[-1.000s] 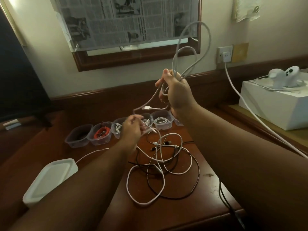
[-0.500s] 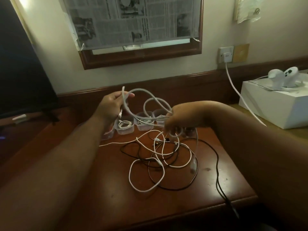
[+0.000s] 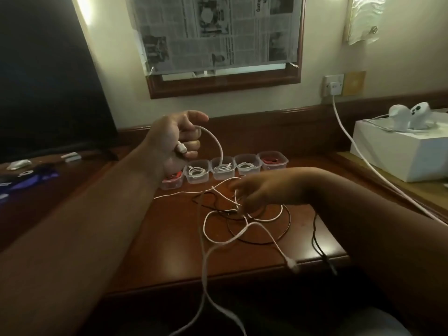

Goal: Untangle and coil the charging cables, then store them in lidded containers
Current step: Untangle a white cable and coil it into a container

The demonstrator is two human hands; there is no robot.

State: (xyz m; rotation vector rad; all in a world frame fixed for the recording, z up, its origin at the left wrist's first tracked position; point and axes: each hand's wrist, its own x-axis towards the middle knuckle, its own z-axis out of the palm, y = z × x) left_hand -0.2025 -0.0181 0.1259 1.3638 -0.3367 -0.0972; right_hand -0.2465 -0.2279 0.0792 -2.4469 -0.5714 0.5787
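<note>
L hand held one plug end, R hand dug in the tangle.
L hand (image 3: 178,139) was raised, fingers curled round white cable (image 3: 214,141) w/ plug; cable ran down-right to tangle (image 3: 244,219) on desk (image 3: 169,251), under R hand (image 3: 261,192), whose fingers pinched strands, nearer. Newspaper (image 3: 218,32) text unreadable.

No legible text anywhere. Newspaper sheet (image 3: 215,32) taped over the framed mirror (image 3: 225,86) on the wall has columns of print, photos and a headline fragment at its top right corner, but all too blurred and small to read. Wall socket (image 3: 334,85) carries no readable marking. White box (image 3: 400,151) at the right edge shows no label. Clear containers (image 3: 223,169) along the table's far edge bear no visible labels.
</note>
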